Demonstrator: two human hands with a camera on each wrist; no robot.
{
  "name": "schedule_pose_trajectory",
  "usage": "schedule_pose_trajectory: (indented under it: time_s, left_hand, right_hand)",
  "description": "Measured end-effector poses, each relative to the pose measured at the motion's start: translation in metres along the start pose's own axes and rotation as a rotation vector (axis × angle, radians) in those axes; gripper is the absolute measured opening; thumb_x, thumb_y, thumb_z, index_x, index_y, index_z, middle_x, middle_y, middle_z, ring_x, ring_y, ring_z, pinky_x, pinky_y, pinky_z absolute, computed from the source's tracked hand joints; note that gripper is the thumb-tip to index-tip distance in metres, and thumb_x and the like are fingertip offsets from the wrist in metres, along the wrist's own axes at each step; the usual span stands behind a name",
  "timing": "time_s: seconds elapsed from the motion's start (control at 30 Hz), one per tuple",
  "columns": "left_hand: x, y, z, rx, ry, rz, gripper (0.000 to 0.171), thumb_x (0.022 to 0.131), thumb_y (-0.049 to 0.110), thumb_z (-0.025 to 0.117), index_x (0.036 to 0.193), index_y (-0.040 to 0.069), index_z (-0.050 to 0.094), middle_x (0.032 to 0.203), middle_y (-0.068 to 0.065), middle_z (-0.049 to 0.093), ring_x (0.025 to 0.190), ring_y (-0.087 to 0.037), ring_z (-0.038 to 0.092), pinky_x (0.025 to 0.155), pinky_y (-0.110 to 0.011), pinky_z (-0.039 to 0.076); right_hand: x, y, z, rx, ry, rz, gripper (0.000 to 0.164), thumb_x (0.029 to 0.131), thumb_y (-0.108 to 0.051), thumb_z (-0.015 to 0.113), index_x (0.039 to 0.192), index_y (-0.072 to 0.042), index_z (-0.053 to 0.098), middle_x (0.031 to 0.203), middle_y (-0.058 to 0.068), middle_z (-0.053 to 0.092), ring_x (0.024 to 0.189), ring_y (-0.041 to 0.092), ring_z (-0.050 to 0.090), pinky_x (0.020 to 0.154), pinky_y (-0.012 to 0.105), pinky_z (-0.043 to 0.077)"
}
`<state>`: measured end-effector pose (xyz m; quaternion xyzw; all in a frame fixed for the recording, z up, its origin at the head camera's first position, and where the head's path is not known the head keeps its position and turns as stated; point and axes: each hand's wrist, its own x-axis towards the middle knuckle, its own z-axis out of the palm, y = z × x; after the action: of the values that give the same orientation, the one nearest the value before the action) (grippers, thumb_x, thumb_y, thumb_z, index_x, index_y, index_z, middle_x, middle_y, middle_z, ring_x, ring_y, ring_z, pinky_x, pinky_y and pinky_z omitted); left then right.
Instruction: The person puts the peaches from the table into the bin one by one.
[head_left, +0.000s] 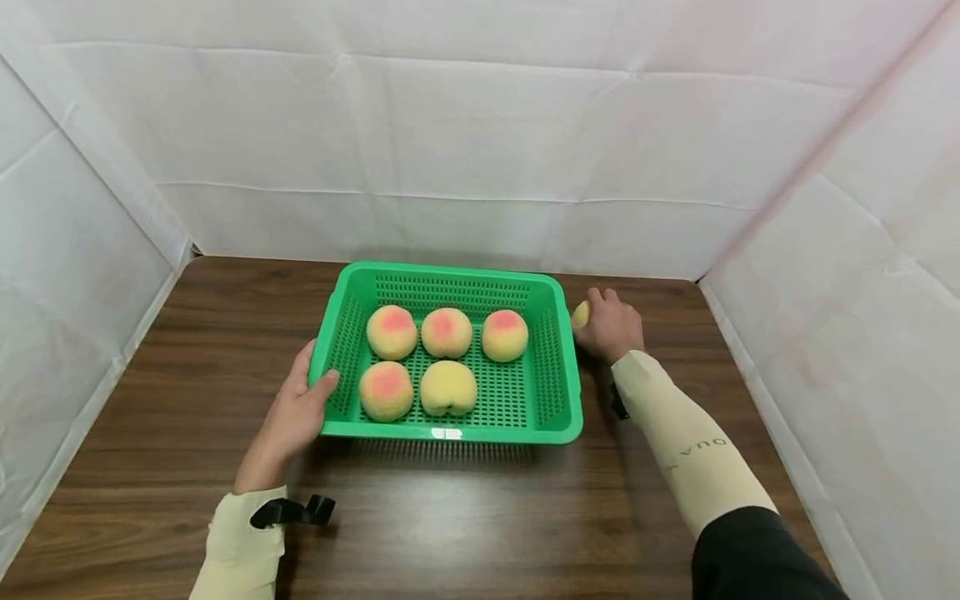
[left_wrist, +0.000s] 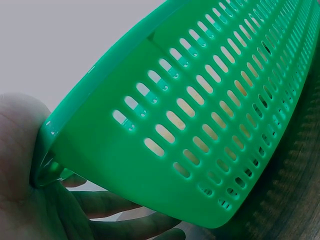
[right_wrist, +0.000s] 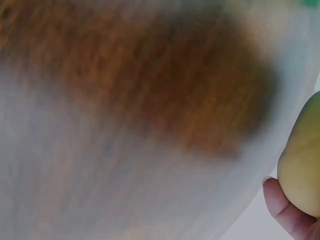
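Note:
A green plastic basket (head_left: 480, 435) sits on the table with several yellow-and-pink peaches (head_left: 446, 332) inside. At its left end, my left hand (head_left: 294, 412) grips the rim, thumb over the top. In the left wrist view, the fingers (left_wrist: 120, 227) reach under the basket's slotted wall (left_wrist: 150, 185). Just outside the right end, my right hand (head_left: 611, 327) holds another peach (head_left: 581, 314), mostly hidden by the hand in the head view. The right wrist view catches part of that yellow peach (right_wrist: 302, 170) at its edge, a fingertip against it.
The dark wood-grain table (head_left: 442, 517) extends around the basket. White sheeting forms a back wall (head_left: 465, 150) close behind the table and side walls at left (head_left: 67, 292) and right (head_left: 862, 333). Black straps (head_left: 292, 512) sit at the wrists.

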<state>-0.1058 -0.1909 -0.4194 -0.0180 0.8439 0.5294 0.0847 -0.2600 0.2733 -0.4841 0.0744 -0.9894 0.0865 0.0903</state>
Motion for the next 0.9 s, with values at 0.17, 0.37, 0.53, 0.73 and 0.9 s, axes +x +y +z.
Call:
schedule_pose_trajectory:
  time_s: [0.17,0.37,0.53,0.73,0.9]
  left_hand:
    - [0.001,0.000,0.001,-0.011,-0.002,0.014,0.062,0.106,0.026,0.035,0.155,0.014,-0.001,0.153,-0.024,0.018,0.133,-0.040,0.023,0.104,-0.065,0.020]
    - [0.001,-0.001,0.000,-0.004,-0.003,0.005,0.062,0.106,0.027,0.034,0.155,0.014,-0.001,0.153,-0.024,0.018,0.133,-0.040,0.023,0.104,-0.065,0.020]
    - [0.001,0.001,-0.002,-0.002,-0.007,-0.002,0.062,0.106,0.028,0.034,0.155,0.014,-0.002,0.153,-0.024,0.018,0.133,-0.040,0.023,0.104,-0.065,0.020]
    - [0.001,0.003,-0.002,-0.012,-0.009,0.010,0.062,0.106,0.026,0.035,0.155,0.013,-0.001,0.153,-0.025,0.017,0.133,-0.040,0.021,0.104,-0.064,0.019]
    - [0.001,0.003,-0.002,-0.017,-0.007,-0.006,0.061,0.106,0.023,0.035,0.155,0.014,-0.001,0.152,-0.024,0.018,0.133,-0.039,0.023,0.105,-0.064,0.019]
  right_hand:
    - [-0.001,0.001,-0.006,-0.017,0.030,-0.017,0.053,0.085,-0.047,0.058,0.115,-0.003,0.053,0.095,0.017,0.051,0.062,0.035,0.052,0.053,0.050,0.047]
    - [-0.002,0.000,-0.018,-0.013,0.048,-0.038,0.058,0.084,-0.048,0.063,0.118,-0.003,0.054,0.094,0.017,0.052,0.060,0.032,0.051,0.051,0.048,0.046]
    - [-0.003,0.000,-0.030,-0.014,0.078,-0.060,0.054,0.082,-0.049,0.062,0.112,-0.004,0.056,0.091,0.015,0.053,0.059,0.030,0.050,0.048,0.045,0.045]
    - [-0.003,0.001,-0.041,-0.020,0.139,-0.120,0.050,0.081,-0.048,0.062,0.108,-0.007,0.057,0.094,0.015,0.055,0.055,0.029,0.050,0.047,0.045,0.044]
    - [0.000,-0.004,-0.055,-0.030,0.200,-0.192,0.049,0.079,-0.046,0.063,0.106,-0.006,0.058,0.091,0.015,0.056,0.052,0.029,0.049,0.046,0.046,0.044]
